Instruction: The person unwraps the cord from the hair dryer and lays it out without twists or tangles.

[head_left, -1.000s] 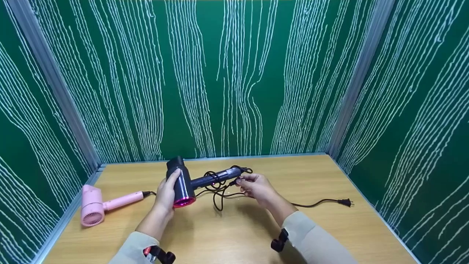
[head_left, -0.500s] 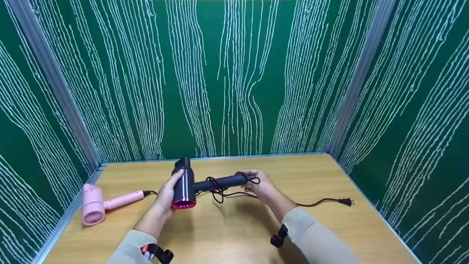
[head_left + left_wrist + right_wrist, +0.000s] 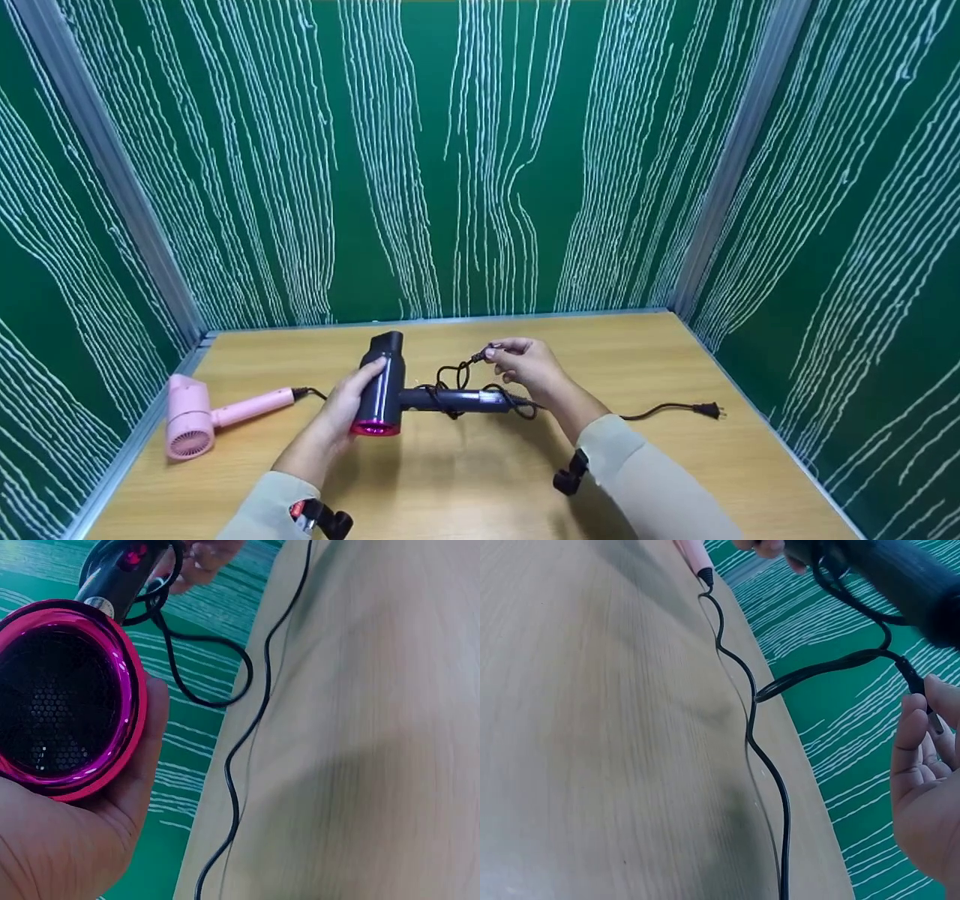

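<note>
My left hand [image 3: 341,409] grips a dark hair dryer [image 3: 381,394] by its barrel, thumb along the top, the magenta-ringed rear facing me. Its handle [image 3: 469,400] points right, held above the table. Loops of black cord [image 3: 825,667] wrap around the handle. Just beyond the handle's end, my right hand [image 3: 529,367] pinches the plug [image 3: 909,676] of this cord between thumb and fingers. A stretch of cord hangs in a loop [image 3: 244,671] between plug and handle in the left wrist view.
A pink hair dryer [image 3: 189,420] lies at the left of the wooden table [image 3: 450,495]. Its black cord [image 3: 262,701] runs across the table behind the held dryer to a two-pin plug [image 3: 707,410] at the right. Green, white-streaked walls [image 3: 495,150] enclose the table's back and sides.
The dark dryer has shifted right, and its handle's end has dropped from tilted up to about level. My right hand passed behind the handle's end with the plug and now holds it above the handle.
</note>
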`<state>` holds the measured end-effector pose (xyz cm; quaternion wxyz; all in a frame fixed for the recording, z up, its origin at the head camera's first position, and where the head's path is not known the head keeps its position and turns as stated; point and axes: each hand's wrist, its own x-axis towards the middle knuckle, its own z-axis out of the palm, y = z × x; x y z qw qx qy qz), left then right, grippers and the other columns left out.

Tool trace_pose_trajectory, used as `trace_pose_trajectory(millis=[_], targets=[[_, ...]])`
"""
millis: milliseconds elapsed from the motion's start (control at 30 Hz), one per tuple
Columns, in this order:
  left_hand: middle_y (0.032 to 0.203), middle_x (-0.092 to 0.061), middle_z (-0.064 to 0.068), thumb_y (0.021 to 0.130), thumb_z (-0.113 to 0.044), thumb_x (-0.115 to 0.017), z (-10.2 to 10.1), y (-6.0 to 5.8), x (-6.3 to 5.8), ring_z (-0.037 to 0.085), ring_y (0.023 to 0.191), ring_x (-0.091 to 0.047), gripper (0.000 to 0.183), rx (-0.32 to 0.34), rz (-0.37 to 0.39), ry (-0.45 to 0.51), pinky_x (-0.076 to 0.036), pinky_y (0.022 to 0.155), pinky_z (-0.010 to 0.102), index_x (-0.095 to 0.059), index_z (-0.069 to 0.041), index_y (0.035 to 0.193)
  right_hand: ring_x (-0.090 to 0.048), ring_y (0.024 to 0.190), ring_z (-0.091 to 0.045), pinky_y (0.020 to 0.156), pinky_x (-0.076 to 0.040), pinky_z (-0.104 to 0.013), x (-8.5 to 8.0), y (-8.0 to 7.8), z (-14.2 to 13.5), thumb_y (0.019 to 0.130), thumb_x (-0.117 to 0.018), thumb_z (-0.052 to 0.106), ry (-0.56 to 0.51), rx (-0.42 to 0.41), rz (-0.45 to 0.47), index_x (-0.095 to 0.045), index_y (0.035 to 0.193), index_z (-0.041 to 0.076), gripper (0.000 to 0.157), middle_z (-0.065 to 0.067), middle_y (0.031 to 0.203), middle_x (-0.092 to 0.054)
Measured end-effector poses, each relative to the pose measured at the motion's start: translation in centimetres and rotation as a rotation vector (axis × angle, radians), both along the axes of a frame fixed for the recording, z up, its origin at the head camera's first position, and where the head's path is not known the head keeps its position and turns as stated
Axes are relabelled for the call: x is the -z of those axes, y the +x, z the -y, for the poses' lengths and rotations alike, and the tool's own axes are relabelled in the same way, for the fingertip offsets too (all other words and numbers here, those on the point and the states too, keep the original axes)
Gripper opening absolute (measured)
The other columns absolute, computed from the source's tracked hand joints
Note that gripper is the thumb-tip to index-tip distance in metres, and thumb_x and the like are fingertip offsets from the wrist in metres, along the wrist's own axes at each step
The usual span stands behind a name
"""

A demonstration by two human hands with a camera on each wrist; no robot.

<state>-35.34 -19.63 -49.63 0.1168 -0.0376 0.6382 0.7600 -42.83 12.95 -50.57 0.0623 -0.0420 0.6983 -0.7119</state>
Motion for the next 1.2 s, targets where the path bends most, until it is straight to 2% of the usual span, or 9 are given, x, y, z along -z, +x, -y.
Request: trace_pose_trajectory(millis=[233, 467, 600, 800, 1067, 1200], targets=[[0.105, -0.071, 0.011, 0.101, -0.055, -0.063, 0.0, -0.3, 0.6, 0.022, 0.086, -0.073, 0.067, -0.032, -0.054, -0.064, -0.064, 0.075, 0.035, -0.047, -0.004, 0.143, -0.067, 0.074, -0.013, 0.063, -0.054, -0.023, -0.7, -0.3, -0.3, 0.093, -0.082, 0.017, 0.025, 0.027, -0.030, -0.077, 0.117, 0.006, 0.027, -0.003, 0.094, -0.080], [0.106, -0.072, 0.013, 0.099, -0.056, -0.065, -0.1, -0.4, 1.3, 0.023, 0.088, -0.073, 0.068, -0.061, -0.072, -0.121, -0.063, 0.075, 0.035, -0.050, -0.007, 0.144, -0.066, 0.075, -0.014, 0.063, -0.053, -0.024, -1.7, 0.2, -0.4, 0.094, -0.082, 0.018, 0.020, 0.071, -0.080, -0.078, 0.114, 0.008, 0.023, -0.004, 0.094, -0.080], [0.109, -0.072, 0.013, 0.099, -0.057, -0.066, -0.2, -0.2, 1.3, 0.022, 0.089, -0.073, 0.069, -0.111, -0.082, -0.147, -0.063, 0.076, 0.034, -0.050, -0.007, 0.143, -0.064, 0.073, -0.013, 0.062, -0.051, -0.024, -2.3, 0.4, -0.3, 0.094, -0.081, 0.017, -0.008, 0.074, -0.109, -0.077, 0.114, 0.007, 0.023, -0.002, 0.092, -0.079], [0.126, -0.065, 0.016, 0.100, -0.061, -0.063, -0.2, -0.1, 0.9, 0.024, 0.103, -0.068, 0.075, -0.197, -0.113, -0.194, -0.060, 0.083, 0.032, -0.043, -0.010, 0.151, -0.062, 0.069, -0.012, 0.058, -0.048, -0.022, -3.1, 0.8, 0.1, 0.095, -0.079, 0.013, -0.063, 0.083, -0.155, -0.076, 0.116, 0.002, 0.024, 0.000, 0.088, -0.078], [0.145, -0.055, 0.021, 0.098, -0.071, -0.059, 0.3, -0.4, 0.9, 0.031, 0.119, -0.063, 0.092, -0.255, -0.072, -0.201, -0.061, 0.094, 0.037, -0.029, -0.012, 0.162, -0.062, 0.070, -0.013, 0.059, -0.049, -0.021, -4.1, 1.4, 0.0, 0.094, -0.080, 0.014, -0.051, 0.104, -0.196, -0.077, 0.113, 0.005, 0.021, -0.003, 0.088, -0.077], [0.150, -0.051, 0.021, 0.097, -0.074, -0.056, 0.5, -0.6, 1.2, 0.034, 0.128, -0.058, 0.098, -0.282, -0.058, -0.195, -0.057, 0.104, 0.042, -0.024, -0.010, 0.165, -0.062, 0.071, -0.013, 0.061, -0.050, -0.023, -4.5, 1.6, -0.1, 0.094, -0.081, 0.014, -0.035, 0.108, -0.201, -0.077, 0.113, 0.006, 0.021, -0.004, 0.090, -0.078]])
